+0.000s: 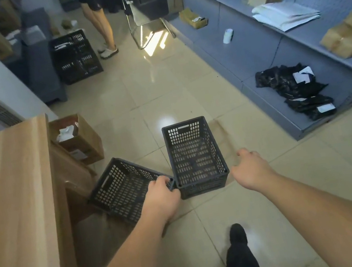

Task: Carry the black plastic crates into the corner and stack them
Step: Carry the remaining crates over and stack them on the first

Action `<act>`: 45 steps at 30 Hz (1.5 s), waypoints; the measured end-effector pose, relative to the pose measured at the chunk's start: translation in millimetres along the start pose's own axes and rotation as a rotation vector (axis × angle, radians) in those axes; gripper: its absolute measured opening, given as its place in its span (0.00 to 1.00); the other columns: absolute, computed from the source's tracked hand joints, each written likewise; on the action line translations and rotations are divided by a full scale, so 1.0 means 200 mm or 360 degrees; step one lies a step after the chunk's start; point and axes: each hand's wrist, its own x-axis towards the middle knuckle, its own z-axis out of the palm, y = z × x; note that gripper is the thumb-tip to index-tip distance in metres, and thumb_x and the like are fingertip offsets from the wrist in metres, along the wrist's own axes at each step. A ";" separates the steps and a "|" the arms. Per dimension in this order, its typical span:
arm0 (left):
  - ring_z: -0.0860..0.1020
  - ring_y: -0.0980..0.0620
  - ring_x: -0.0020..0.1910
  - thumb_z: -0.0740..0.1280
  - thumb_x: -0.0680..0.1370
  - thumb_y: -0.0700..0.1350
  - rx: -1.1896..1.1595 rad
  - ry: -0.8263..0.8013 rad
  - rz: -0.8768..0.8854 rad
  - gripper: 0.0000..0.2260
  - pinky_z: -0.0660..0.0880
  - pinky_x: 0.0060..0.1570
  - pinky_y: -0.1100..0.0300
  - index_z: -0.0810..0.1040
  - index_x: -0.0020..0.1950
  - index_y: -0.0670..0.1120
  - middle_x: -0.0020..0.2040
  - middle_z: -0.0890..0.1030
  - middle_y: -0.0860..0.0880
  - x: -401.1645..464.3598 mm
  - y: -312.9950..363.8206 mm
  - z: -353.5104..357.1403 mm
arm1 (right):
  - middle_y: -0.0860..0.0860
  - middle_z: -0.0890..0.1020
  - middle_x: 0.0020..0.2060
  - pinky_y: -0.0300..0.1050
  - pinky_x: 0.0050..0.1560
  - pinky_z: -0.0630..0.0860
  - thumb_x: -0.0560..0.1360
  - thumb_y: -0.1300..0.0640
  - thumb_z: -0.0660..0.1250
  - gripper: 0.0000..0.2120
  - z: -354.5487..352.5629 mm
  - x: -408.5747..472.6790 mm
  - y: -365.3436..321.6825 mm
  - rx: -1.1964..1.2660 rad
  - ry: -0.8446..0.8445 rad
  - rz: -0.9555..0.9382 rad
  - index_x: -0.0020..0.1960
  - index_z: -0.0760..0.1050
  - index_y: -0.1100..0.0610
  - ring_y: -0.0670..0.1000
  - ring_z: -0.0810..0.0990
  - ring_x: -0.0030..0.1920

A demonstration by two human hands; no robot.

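Now your left hand (161,194) grips the tilted crate's (121,187) stiff, light rim; take the twelve-o'clock crate (194,153) with your open, empty right hand (250,167).

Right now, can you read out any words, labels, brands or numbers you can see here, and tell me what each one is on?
None can be read.
White tags on the black bags on the bottom shelf: print too blurred.
Label on the cardboard box by the wooden counter: too small.
White bottle on the shelf: no legible text.
Black crates: no visible marking.
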 end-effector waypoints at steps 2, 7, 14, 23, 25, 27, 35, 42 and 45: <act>0.76 0.43 0.71 0.65 0.84 0.48 0.0025 0.0003 -0.0012 0.23 0.73 0.74 0.48 0.70 0.80 0.47 0.76 0.71 0.44 0.12 0.08 -0.03 | 0.61 0.72 0.69 0.51 0.65 0.71 0.80 0.53 0.61 0.23 -0.05 0.14 -0.03 -0.0002 -0.0005 0.0000 0.74 0.68 0.57 0.64 0.74 0.68; 0.73 0.42 0.74 0.64 0.84 0.47 0.0024 0.0014 -0.0065 0.25 0.72 0.75 0.48 0.69 0.82 0.46 0.78 0.69 0.44 0.43 0.30 -0.09 | 0.60 0.72 0.69 0.50 0.59 0.73 0.80 0.53 0.61 0.25 -0.15 0.51 -0.11 0.0036 -0.0066 -0.0001 0.75 0.67 0.57 0.64 0.74 0.67; 0.75 0.44 0.73 0.64 0.85 0.46 -0.0039 -0.0026 -0.0127 0.24 0.74 0.72 0.50 0.68 0.82 0.47 0.78 0.69 0.46 0.77 0.58 -0.10 | 0.60 0.74 0.68 0.48 0.58 0.73 0.80 0.53 0.63 0.24 -0.25 0.97 -0.21 -0.0013 -0.0183 -0.0007 0.75 0.68 0.57 0.63 0.76 0.65; 0.76 0.45 0.71 0.64 0.85 0.46 -0.0064 -0.0111 -0.0201 0.23 0.75 0.67 0.53 0.68 0.81 0.48 0.77 0.70 0.46 1.27 0.60 -0.17 | 0.59 0.73 0.68 0.45 0.51 0.69 0.80 0.53 0.63 0.25 -0.19 1.46 -0.39 0.0004 -0.0236 0.0085 0.76 0.67 0.57 0.62 0.76 0.65; 0.75 0.45 0.72 0.64 0.85 0.46 -0.0046 -0.0130 -0.0209 0.24 0.75 0.69 0.52 0.68 0.81 0.48 0.78 0.70 0.46 1.40 0.58 -0.19 | 0.59 0.73 0.69 0.46 0.53 0.72 0.80 0.52 0.63 0.27 -0.14 1.56 -0.44 0.0022 -0.0235 0.0122 0.78 0.66 0.56 0.62 0.77 0.66; 0.75 0.45 0.73 0.64 0.84 0.46 -0.0040 -0.0145 -0.0211 0.25 0.76 0.71 0.52 0.68 0.82 0.48 0.79 0.69 0.46 1.53 0.56 -0.22 | 0.59 0.72 0.70 0.47 0.56 0.72 0.80 0.52 0.63 0.27 -0.09 1.67 -0.48 0.0042 -0.0245 0.0163 0.78 0.65 0.55 0.63 0.76 0.66; 0.77 0.44 0.70 0.64 0.85 0.47 0.0010 -0.0175 -0.0310 0.23 0.76 0.70 0.48 0.69 0.81 0.47 0.79 0.68 0.46 1.91 0.41 -0.19 | 0.60 0.74 0.70 0.50 0.63 0.75 0.79 0.50 0.64 0.28 0.11 2.01 -0.50 0.0103 -0.0371 0.0324 0.77 0.67 0.56 0.63 0.77 0.66; 0.81 0.42 0.63 0.62 0.85 0.47 -0.0103 -0.0228 -0.0447 0.22 0.81 0.65 0.46 0.69 0.80 0.48 0.77 0.68 0.45 2.23 0.32 0.09 | 0.61 0.77 0.65 0.47 0.51 0.73 0.78 0.52 0.66 0.24 0.32 2.34 -0.33 0.0030 -0.0425 0.0338 0.72 0.70 0.56 0.61 0.80 0.56; 0.80 0.42 0.65 0.63 0.85 0.48 -0.0164 -0.0230 -0.0508 0.23 0.81 0.61 0.48 0.68 0.81 0.48 0.78 0.69 0.45 2.40 0.25 0.24 | 0.60 0.78 0.62 0.48 0.50 0.74 0.78 0.51 0.65 0.23 0.46 2.49 -0.23 0.0021 -0.0448 0.0337 0.72 0.70 0.55 0.59 0.80 0.50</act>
